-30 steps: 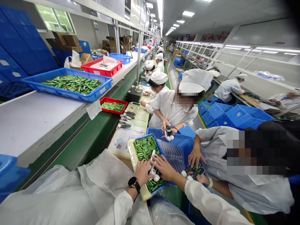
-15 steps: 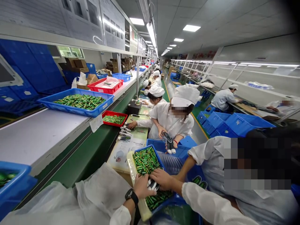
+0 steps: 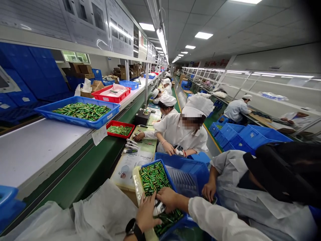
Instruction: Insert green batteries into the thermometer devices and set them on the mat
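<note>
Lower centre, left hand [image 3: 146, 214] and right hand [image 3: 168, 200] clasp a white handheld device [image 3: 158, 209] over a blue bin [image 3: 152, 163] of green batteries [image 3: 151, 177]; light, rigid and slick, it likely holds best around its body.

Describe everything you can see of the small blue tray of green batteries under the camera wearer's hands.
The small blue tray is a shallow rectangular plastic bin with a raised rim, heaped with loose green batteries lying every way. It runs lengthwise away from the wearer, beside a larger blue crate on its right, with a pale translucent plastic strip along its left side. Its near end is covered by the left hand and right hand, which together grip a white device above the batteries.
</note>
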`<control>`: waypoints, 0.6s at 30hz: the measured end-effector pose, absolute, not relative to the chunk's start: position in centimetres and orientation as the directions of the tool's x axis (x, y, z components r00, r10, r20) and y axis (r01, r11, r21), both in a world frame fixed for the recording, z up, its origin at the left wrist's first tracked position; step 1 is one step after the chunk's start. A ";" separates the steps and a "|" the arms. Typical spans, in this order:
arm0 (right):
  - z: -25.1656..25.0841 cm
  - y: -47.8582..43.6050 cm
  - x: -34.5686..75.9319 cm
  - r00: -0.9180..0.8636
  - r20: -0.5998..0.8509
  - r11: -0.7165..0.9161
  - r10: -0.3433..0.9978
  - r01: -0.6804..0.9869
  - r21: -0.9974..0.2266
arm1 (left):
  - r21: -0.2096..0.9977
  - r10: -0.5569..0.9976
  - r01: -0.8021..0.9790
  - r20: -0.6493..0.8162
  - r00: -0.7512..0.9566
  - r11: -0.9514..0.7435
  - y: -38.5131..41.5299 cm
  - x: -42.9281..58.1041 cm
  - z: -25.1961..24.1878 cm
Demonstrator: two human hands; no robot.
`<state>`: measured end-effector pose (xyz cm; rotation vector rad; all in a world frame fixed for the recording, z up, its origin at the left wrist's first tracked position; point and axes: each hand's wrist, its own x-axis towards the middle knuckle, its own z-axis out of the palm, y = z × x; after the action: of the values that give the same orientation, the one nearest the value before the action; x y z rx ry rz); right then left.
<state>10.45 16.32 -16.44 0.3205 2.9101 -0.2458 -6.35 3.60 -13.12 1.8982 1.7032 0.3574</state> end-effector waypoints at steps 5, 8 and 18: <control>-15.0 16.2 11.2 -0.901 -0.259 0.899 0.348 0.399 -0.178 | 0.583 0.969 0.805 -0.245 0.043 0.112 2.5 -7.3 -15.7; -12.6 15.9 12.0 -0.853 -0.220 0.825 0.473 0.517 -0.230 | 0.765 0.981 0.615 -0.130 -0.143 0.191 2.0 -8.7 -17.2; -4.2 14.4 1.5 -0.892 0.028 0.832 0.452 0.410 -0.375 | 0.926 0.574 -0.314 -0.377 -0.727 0.211 -0.8 -16.6 -19.5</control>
<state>1.46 14.38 -4.25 0.7356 3.1163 -0.5952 -16.55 -0.76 -19.52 0.2428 1.7834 1.6032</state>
